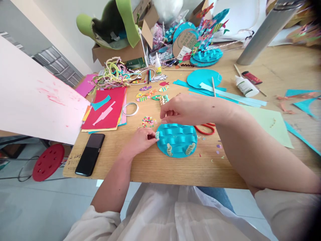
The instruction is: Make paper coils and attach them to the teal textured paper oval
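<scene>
A blue oval paper disc with woven-looking wavy strips lies near the table's front edge. Two pale coiled pieces stand on its lower part, one a left coil, the other a right coil. At the disc's left edge, my left hand pinches a small pale green piece. My right hand hovers over the disc's top edge with thumb and fingers pressed together; whatever is between them is hidden. Just beyond its fingers are more beige and green coils, partly covered. Confetti lies between the hands.
Red-handled scissors lie partly under my right forearm. Left are a tape ring, coloured paper and a phone. Paper fish, a blue oval, a glue bottle and a metal cylinder are farther back.
</scene>
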`<state>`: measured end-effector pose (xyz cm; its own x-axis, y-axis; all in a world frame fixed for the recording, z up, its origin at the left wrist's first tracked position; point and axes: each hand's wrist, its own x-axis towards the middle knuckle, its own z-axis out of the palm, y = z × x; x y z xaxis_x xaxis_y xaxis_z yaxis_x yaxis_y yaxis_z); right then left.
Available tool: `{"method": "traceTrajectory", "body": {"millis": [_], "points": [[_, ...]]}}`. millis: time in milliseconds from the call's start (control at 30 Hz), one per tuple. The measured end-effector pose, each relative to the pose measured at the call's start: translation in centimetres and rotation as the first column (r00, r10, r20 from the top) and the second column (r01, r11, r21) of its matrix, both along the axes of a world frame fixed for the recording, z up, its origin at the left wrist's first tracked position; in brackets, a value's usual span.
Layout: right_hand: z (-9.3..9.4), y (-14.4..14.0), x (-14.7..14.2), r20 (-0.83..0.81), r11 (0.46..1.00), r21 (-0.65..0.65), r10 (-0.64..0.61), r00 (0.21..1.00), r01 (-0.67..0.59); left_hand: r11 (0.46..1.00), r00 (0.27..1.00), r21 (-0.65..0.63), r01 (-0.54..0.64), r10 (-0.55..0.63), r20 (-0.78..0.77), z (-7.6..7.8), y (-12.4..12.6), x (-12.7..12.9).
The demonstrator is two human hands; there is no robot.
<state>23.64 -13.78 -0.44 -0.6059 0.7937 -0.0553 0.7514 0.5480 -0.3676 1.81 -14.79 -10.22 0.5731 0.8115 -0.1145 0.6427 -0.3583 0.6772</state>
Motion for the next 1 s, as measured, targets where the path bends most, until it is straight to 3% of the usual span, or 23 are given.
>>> {"method": "traceTrajectory", "body": {"millis": [533, 767, 1000], "points": [[-0.34, 0.39, 0.0, 0.025, 0.999, -0.03, 0.014, 1.0, -0.013, 0.998, 0.996, 0.057, -0.02, 0.025, -0.091, -0.61, 0.13, 0.17], [-0.37, 0.27, 0.12, 0.023, 1.0, -0.021, -0.001, 1.0, 0.002, 1.0, 1.0, -0.019, -0.016, 0.016, -0.005, -0.14, -0.08, -0.04], [0.0, 0.24, 0.14, 0.016, 1.0, 0.0, 0.007, 1.0, -0.007, 1.0, 1.0, 0.009, -0.002, 0.002, -0.011, -0.11, -0.18, 0.04]]}}
